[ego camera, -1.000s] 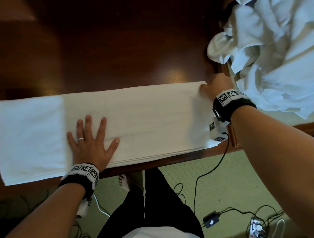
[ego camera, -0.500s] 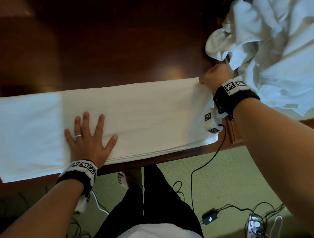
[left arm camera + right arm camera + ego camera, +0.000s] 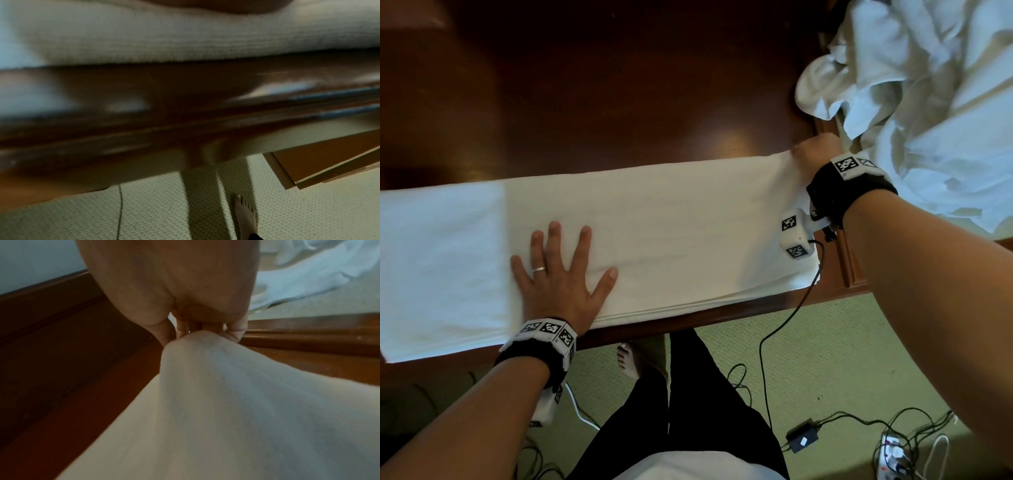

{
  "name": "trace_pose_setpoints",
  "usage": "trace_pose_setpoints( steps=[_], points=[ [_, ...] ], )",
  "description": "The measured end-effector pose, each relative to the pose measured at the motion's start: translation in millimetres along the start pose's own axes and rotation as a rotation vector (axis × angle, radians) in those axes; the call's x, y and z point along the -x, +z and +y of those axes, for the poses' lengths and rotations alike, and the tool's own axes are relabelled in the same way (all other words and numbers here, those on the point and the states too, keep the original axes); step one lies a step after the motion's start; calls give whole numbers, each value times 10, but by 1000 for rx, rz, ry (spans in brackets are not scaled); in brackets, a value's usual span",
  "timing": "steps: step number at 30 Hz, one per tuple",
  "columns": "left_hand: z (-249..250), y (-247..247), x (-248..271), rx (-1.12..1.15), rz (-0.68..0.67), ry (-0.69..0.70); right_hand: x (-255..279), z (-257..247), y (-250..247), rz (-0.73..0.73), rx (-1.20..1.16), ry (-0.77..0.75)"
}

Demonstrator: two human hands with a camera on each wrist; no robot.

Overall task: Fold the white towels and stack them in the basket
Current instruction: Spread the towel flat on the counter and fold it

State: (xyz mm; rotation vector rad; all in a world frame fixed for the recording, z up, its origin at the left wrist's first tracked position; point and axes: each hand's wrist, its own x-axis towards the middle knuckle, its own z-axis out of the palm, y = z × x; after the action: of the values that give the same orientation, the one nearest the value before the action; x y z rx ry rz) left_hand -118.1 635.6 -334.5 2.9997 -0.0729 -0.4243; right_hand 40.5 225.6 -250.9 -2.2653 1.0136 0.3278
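Note:
A long white towel [image 3: 671, 233], folded lengthwise, lies along the near edge of the dark wooden table [image 3: 602, 96]. My left hand [image 3: 561, 270] presses flat on it left of its middle, fingers spread. At the towel's far right corner my right hand [image 3: 815, 154] pinches the cloth; the right wrist view shows the towel [image 3: 236, 402] bunched up into the fingertips [image 3: 234, 332] and lifted off the wood. The left wrist view is blurred, showing only the towel [image 3: 164, 35] and the table edge. No basket is in view.
A heap of crumpled white towels [image 3: 928, 102] lies to the right, beyond the table's end. Below the table edge are green carpet [image 3: 842, 359], my legs and a bare foot [image 3: 628, 359], cables and a power strip [image 3: 893, 455].
My right hand has raised the towel's far right corner a little and drawn it toward the far right. The left hand stays pressed flat in the same spot.

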Motion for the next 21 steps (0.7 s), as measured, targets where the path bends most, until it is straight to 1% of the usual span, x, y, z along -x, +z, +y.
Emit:
trace_pose_setpoints(
  steps=[1, 2, 3, 5, 6, 8, 10, 13, 17, 21],
  points=[
    [-1, 0, 2, -2, 0, -1, -20, 17, 15, -4, -68, -13],
    [-2, 0, 2, -3, 0, -1, -31, 30, 23, 16, -166, 12],
    [-5, 3, 3, -4, -1, -2, -32, 65, 37, 65, -149, -58],
    [-7, 8, 2, -5, -4, -4, -20, 171, 65, 252, -127, -147],
    [-6, 7, -1, -6, -5, -3, 1, 236, 88, 297, -108, -195],
    [-3, -5, -5, -5, -9, 5, 61, 353, 118, 323, -58, -265],
    [8, -22, -6, -9, -16, 17, 162, 449, 100, 298, -63, -241],
    [15, -40, 0, -12, -32, 25, 398, 648, 37, 236, -96, -130],
    [-3, -98, 5, 4, -61, 22, 810, 1089, 52, 138, -27, -114],
    [66, -79, 191, -34, -89, 156, 1121, 1483, 115, 60, 94, -83]
  ],
)
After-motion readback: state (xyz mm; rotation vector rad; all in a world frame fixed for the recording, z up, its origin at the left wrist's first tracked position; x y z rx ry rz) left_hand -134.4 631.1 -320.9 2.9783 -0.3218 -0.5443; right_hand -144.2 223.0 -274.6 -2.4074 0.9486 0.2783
